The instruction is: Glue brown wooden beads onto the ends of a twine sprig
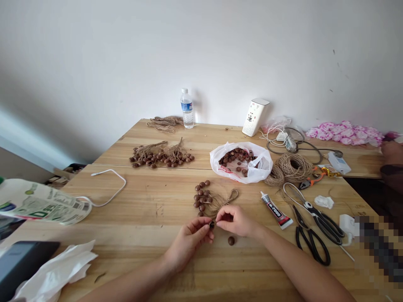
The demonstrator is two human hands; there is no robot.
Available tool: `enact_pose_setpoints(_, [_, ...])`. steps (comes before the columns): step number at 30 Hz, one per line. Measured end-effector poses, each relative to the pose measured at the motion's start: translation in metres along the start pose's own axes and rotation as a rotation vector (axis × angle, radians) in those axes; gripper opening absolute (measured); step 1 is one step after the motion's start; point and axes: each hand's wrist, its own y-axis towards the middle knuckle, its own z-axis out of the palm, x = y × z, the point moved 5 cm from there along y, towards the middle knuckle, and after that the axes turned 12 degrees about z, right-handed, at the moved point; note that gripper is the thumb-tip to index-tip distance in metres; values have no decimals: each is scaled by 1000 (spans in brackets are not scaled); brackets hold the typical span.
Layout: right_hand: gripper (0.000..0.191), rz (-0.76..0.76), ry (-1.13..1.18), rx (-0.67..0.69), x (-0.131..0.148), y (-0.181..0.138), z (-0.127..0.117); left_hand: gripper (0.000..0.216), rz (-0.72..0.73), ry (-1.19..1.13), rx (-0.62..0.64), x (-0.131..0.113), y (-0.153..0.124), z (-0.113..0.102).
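Observation:
My left hand pinches a small dark nutshell-like piece between thumb and fingertips. Close beside it, my right hand has thumb and index finger pressed together; whatever is between them is too small to make out, perhaps a strand of twine. Just beyond both hands lies a bunch of round brown nut-like balls on twine strands, which end in a braided loop. A single brown ball rests on the wooden table below my right hand.
A white plastic bag holds more brown balls. Finished-looking bunches lie at the back left. To the right are twine rolls, a glue tube, black scissors and cables. A water bottle stands behind.

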Motion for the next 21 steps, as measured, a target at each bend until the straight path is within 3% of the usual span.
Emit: enact_pose_setpoints(21, [13,48,77,50,-6,4,5,33,0,92,42,3,1,-2])
